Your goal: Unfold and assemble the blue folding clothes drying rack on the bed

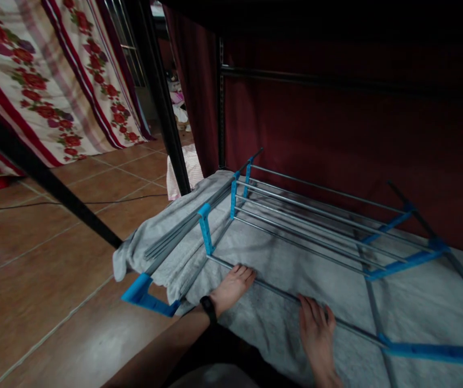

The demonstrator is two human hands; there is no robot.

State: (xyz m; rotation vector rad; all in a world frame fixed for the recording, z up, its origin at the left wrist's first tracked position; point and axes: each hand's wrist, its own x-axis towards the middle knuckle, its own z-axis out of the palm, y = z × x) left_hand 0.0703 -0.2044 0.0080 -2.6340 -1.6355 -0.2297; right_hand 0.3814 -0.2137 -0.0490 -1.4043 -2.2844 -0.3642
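A rack [304,207] of grey metal rods and blue plastic brackets lies on its side on a grey blanket [267,242]. My left hand [234,286], with a black band at the wrist, has its fingers curled over the near metal rod [277,292]. Farther right, my right hand [316,326] also closes over that rod. One end of the rod meets a blue bracket [206,229] left of my hands; its other end reaches a long blue bracket [437,351]. Several loose-looking rods [174,235] run together along the rack's left side.
Black metal bed posts [164,97] and a slanting black bar [49,175] frame the left side. A dark red curtain [316,129] hangs behind. Beyond are a floral cloth [45,81] and tiled floor [61,242] with a cable [94,203].
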